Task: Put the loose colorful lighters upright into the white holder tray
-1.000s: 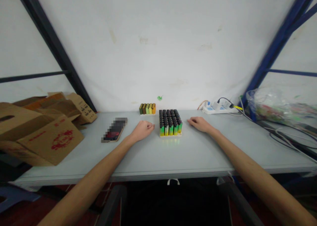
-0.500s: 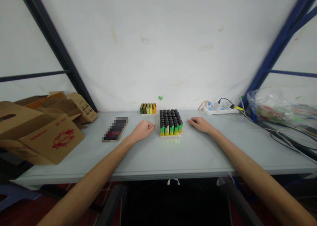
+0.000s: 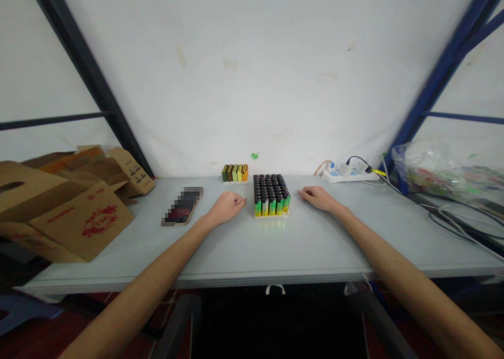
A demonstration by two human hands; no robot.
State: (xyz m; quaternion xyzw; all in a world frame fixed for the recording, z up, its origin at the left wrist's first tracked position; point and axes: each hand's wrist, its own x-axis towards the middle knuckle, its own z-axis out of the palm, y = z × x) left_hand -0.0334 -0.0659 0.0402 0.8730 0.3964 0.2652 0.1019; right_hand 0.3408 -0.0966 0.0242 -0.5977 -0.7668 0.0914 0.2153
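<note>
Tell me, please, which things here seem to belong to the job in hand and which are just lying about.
Likely part of the job:
black-topped lighters, between left hand and right hand
perhaps the smaller coloured set farther back

Seemingly just lying about:
phone
cardboard boxes
power strip
plastic wrapping

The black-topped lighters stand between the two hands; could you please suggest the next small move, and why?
Probably ease the right hand toward the black-topped lighters: it rests on the table beside them, loosely curled, with a visible gap between.

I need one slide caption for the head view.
Left hand and right hand rest apart, flanking upright black-topped lighters on a grey table.
</note>
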